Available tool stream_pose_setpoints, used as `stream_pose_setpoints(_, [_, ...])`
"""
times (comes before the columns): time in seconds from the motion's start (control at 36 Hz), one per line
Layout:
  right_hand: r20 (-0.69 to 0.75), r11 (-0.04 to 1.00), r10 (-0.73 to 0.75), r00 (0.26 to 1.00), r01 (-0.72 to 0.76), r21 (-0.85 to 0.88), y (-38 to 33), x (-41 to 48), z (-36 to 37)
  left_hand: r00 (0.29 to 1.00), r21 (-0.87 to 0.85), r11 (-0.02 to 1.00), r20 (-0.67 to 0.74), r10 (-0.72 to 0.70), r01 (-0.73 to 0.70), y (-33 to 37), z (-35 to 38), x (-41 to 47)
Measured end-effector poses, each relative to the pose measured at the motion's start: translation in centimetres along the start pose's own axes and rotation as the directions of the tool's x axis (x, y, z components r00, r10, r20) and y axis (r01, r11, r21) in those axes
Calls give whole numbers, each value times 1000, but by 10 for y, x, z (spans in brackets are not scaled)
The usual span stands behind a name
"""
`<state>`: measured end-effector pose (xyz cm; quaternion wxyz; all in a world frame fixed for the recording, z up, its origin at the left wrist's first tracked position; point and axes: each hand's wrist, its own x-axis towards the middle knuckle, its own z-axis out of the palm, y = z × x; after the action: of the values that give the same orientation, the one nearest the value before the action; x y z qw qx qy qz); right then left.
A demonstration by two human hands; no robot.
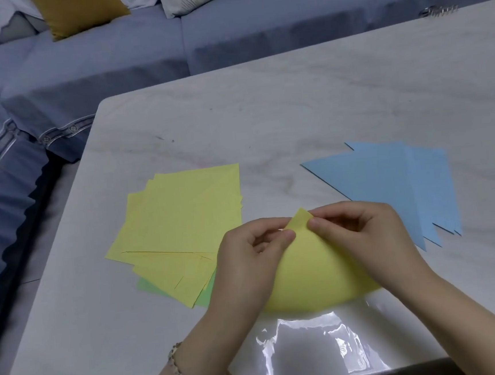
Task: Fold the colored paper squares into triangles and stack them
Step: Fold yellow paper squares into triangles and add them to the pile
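- Pinching the matched corners of a bowed yellow paper square [313, 271], the left hand [255, 255] and right hand [361, 231] grip it near-centre on the white marble table [264, 120].
- Fold looks uncreased; the next move likely needs pressing it flat.
- Loose yellow paper squares [183, 217] lie left, folded blue paper triangles [395, 180] right.

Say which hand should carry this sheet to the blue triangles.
Probably the right hand: both pinch the sheet, but the blue triangles lie on its side, the yellow pile by the left hand.
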<state>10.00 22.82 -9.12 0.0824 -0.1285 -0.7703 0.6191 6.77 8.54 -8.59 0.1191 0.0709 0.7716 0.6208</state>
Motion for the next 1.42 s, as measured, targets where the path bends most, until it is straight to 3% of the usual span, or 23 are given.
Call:
stream_pose_setpoints(0.61, [9, 1000, -21, 1000, 21, 2, 8, 3, -3, 999, 14, 999, -15, 51, -50, -10, 7, 5])
stream_pose_setpoints(0.75, [64, 993, -7, 998, 14, -115, 8, 17, -8, 997, 73, 995, 9, 73, -73, -15, 12, 12])
stream_pose_setpoints(0.86, [58, 961, -35, 998, 50, -271, 16, 42, -9, 991, 232, 964, 1, 131, -128, -19, 16, 28])
stream_pose_setpoints(0.94, [36, 912, -61, 997, 70, -404, 27, 61, -6, 992, 458, 880, 59, 111, -126, -25, 19, 42])
stream_pose_setpoints(1.03, [65, 836, -66, 996, 91, -541, 42, 76, 0, 992, 718, 685, 96, 78, -124, -37, 21, 55])
stream_pose_setpoints(1.08, [62, 800, -47, 997, 75, -595, 53, 83, 3, 971, 822, 530, 111, 212, -210, -50, 21, 61])
stream_pose_setpoints(1.19, [31, 758, -37, 999, 48, -651, 70, 87, 10, 868, 860, 349, 189, 459, -372, -74, 29, 58])
stream_pose_setpoints(1.31, [10, 727, -89, 996, 72, -683, 79, 87, 15, 789, 746, 320, 430, 438, -584, -91, 41, 42])
stream_pose_setpoints(1.42, [4, 719, -146, 989, 109, -686, 86, 86, 16, 812, 772, 271, 498, 304, -575, -104, 38, 30])
